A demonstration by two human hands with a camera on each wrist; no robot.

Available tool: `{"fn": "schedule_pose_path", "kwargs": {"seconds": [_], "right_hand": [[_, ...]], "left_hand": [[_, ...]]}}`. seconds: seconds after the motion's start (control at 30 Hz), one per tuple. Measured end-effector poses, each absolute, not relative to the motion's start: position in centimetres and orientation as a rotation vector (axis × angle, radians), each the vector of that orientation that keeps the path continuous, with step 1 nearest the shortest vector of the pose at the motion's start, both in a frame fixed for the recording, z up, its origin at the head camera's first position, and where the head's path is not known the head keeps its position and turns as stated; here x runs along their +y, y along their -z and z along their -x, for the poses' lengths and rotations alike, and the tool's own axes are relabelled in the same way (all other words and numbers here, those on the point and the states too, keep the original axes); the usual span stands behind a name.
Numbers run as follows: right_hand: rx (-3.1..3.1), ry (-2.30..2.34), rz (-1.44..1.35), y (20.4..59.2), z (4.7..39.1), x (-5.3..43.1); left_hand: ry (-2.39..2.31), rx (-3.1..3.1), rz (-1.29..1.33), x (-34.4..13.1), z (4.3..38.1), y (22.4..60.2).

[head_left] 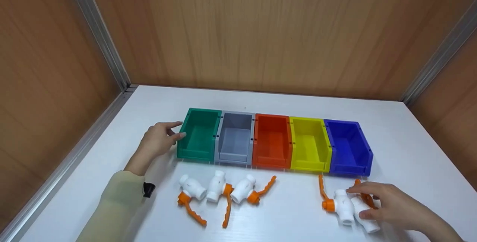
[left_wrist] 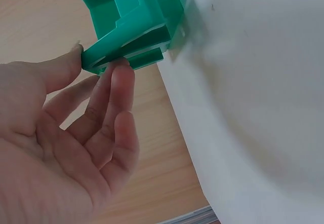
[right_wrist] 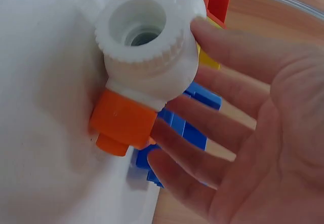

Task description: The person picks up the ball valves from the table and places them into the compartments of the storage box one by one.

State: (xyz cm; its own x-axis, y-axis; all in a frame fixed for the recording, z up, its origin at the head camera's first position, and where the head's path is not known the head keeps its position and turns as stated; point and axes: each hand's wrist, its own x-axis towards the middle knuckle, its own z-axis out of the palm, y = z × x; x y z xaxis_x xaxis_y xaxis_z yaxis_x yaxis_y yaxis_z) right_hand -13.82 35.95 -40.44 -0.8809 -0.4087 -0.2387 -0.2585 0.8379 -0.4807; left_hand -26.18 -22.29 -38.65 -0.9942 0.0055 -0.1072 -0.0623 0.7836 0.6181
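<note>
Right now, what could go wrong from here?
The outer valve gripped by the right hand sits close beside the neighbouring valve, perhaps touching, so lifting it might knock or drag that one. The left hand pinches the edge of the green bin; an uneven tug could skew the row of bins.

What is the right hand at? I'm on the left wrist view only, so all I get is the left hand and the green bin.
Observer: The right hand is at the rightmost white valve.
Operator: Which bins continue the row past green?
Observer: Left to right: gray bin, red bin, yellow bin, blue bin.
Operator: Any valves toward the row's left end?
Observer: Yes, three white valves with orange handles lie there, on the person's side of the bins.
</note>
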Motion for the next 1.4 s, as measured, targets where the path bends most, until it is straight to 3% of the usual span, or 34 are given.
{"fn": "schedule_pose_path", "kwargs": {"seconds": [0.9, 1.4], "right_hand": [[2.581, 0.680, 0.588, 41.1, 12.7, 37.9], [2.612, 0.614, 0.370, 40.1, 13.3, 37.1]], "left_hand": [[-1.287, 2.675, 0.097, -23.7, 27.0, 39.0], [-1.280, 2.667, 0.134, -23.6, 27.0, 39.4]]}}
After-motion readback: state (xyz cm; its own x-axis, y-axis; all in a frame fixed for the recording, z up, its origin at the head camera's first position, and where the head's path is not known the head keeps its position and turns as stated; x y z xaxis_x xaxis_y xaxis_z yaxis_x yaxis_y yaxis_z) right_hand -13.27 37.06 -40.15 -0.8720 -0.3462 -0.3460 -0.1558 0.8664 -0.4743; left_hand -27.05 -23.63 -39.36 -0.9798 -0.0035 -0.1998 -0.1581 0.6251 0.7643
